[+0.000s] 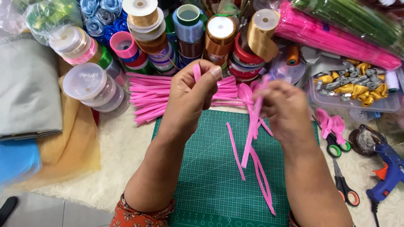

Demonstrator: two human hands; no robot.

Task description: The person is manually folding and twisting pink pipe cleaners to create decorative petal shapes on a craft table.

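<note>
Pink fuzzy pipe cleaners (pixel 251 126) are getting pinched tight in both grips, left hand (pixel 191 90) and right hand (pixel 283 107), hovering above the gridded green cutting mat (pixel 206 168).

View: we've only got one, a head-worn camera.
Facing: we're looking steeply down and forward over the green gridded cutting mat (pixel 202 168).
Distance: pretty close, forearms fill the lower frame.
Far edge: stacked ribbon spools (pixel 189 25) up top.

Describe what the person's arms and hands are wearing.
Both forearms are bare. The left hand and right hand have no gloves; no rings or watch show. At the frame's bottom, an orange-red patterned sleeve edges the left arm.
</note>
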